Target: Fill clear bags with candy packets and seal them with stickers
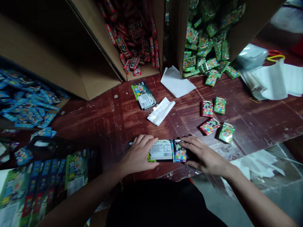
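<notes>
Close to the table's near edge lies a long printed candy sleeve (161, 150) with a white label and barcode. My left hand (141, 154) is wrapped over its left part, thumb on the near side. A small purple candy box (180, 151) sits at the sleeve's right end. My right hand (201, 154) grips that box from the right, with fingers along its far corner and thumb at the near one. Beyond my right hand lie two red candy boxes (209, 126) and two green candy boxes (226, 132). What lies under my left palm is hidden.
Open cartons hold red boxes (129, 47), green boxes (203, 53) and blue boxes (28, 101). Flat printed cards (143, 95), a folded clear wrapper (161, 111) and white paper (177, 82) lie ahead. Packed sets (42, 186) stand lower left; plastic bags (267, 75) lie right.
</notes>
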### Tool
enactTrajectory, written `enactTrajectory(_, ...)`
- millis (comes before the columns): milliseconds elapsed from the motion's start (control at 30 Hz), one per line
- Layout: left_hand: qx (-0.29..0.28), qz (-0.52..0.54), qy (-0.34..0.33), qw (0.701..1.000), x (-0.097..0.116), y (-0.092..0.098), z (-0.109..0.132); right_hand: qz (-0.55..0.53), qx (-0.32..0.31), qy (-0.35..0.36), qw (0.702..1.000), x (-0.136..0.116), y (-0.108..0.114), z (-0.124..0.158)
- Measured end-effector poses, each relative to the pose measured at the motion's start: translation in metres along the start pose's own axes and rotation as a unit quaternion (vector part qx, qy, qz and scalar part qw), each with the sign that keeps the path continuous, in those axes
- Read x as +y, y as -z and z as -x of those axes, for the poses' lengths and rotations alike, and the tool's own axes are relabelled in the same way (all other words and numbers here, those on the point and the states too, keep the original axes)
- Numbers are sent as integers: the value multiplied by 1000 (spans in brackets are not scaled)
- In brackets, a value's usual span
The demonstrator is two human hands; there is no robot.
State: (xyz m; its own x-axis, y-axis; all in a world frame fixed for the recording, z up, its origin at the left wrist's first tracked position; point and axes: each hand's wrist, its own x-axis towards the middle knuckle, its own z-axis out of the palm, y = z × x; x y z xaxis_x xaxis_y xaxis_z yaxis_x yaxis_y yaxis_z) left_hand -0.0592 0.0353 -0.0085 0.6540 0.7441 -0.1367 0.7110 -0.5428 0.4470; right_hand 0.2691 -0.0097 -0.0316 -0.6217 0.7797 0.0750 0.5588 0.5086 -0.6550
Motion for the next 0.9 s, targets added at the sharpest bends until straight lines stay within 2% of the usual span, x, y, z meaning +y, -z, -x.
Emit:
enactTrajectory(267, -31, 13, -23, 999, -5, 5, -3, -64, -44, 27, 997, 5, 6, -6)
enactTrajectory(400, -27, 15, -24, 999, -5, 2, -3, -41, -14, 30, 999, 4, 4, -15)
enactTrajectory(633, -7, 6, -21, 1000, 2, -2, -6, -38, -1, 42, 998, 8, -5, -23)
enactTrajectory(800, 24, -4, 6, 1000, 3, -4, -10, 32, 88, -16, 995, 1, -16, -30)
enactTrajectory(900, 33, -24, 3, 999, 0, -7, -10, 77, 56, -1, 995, -8, -13, -28)
